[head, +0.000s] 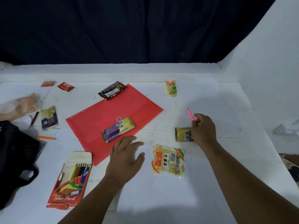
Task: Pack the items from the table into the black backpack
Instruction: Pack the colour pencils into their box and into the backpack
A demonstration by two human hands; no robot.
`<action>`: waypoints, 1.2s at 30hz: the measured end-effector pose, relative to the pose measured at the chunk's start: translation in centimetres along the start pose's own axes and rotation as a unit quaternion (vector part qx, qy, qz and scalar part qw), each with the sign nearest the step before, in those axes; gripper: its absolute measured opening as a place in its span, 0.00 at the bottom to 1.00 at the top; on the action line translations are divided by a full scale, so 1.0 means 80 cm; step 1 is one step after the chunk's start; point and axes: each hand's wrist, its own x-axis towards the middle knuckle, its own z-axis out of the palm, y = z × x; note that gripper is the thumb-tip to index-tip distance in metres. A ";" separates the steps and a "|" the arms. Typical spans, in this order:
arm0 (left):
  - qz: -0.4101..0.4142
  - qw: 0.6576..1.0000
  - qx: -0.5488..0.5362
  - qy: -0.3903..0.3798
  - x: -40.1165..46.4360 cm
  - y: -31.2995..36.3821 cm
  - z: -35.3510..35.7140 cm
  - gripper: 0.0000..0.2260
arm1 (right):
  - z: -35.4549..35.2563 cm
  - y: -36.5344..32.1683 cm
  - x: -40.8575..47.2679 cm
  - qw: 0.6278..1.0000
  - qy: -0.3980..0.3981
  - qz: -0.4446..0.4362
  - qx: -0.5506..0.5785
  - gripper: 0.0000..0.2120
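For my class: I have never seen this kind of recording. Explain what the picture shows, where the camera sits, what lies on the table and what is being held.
There is no machine here: a person packs things using two bare hands. The one picture comes from a camera worn on the person's head, looking forward and down.

The white table carries a red folder with two snack packets lying on it, an open box of colour pencils, an orange pencil and several more snack packets. The black backpack sits at the left edge.

The right hand pinches a pink pencil in its grip and rests over a yellow packet. The left hand holds nothing; its fingers are spread, near the folder's edge.
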 end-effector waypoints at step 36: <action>0.041 0.997 -0.063 0.036 -0.123 -0.259 -0.163 0.14 | 0.221 -0.274 -0.301 0.967 -0.111 -0.165 0.160 0.28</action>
